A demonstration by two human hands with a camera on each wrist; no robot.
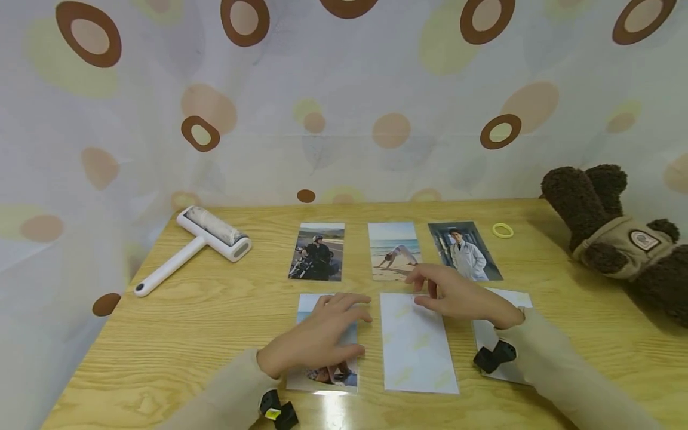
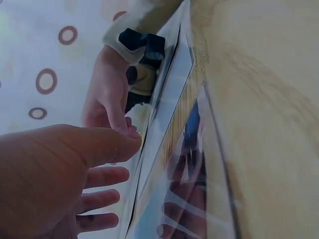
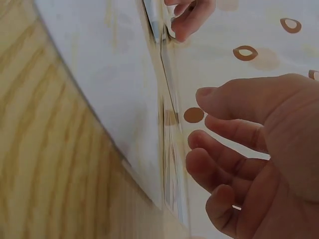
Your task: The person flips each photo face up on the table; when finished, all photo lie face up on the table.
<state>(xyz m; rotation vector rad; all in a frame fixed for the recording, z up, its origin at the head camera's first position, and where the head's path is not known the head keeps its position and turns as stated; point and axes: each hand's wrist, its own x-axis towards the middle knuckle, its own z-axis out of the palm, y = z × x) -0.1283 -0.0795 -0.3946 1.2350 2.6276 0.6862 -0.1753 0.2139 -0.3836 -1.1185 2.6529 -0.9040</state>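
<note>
In the head view the left hand (image 1: 322,335) hovers over a photo card (image 1: 346,382) at the front left, fingers spread and holding nothing. Loosely bent, the fingers of the right hand (image 1: 457,294) are above the top edge of a white, face-down card (image 1: 416,346) in the front middle; nothing is between them. Another white card (image 1: 510,298) lies partly under the right forearm. Behind them lie three face-up photos: a motorcyclist (image 1: 317,254), a person bending on a beach (image 1: 392,245) and a person in a white coat (image 1: 467,254).
A white lint roller (image 1: 183,257) lies at the left of the wooden table (image 1: 215,322). At the back right is a yellow ring (image 1: 503,230), with a dark brown plush toy (image 1: 618,245) at the right edge. A patterned sheet (image 1: 344,155) hangs behind.
</note>
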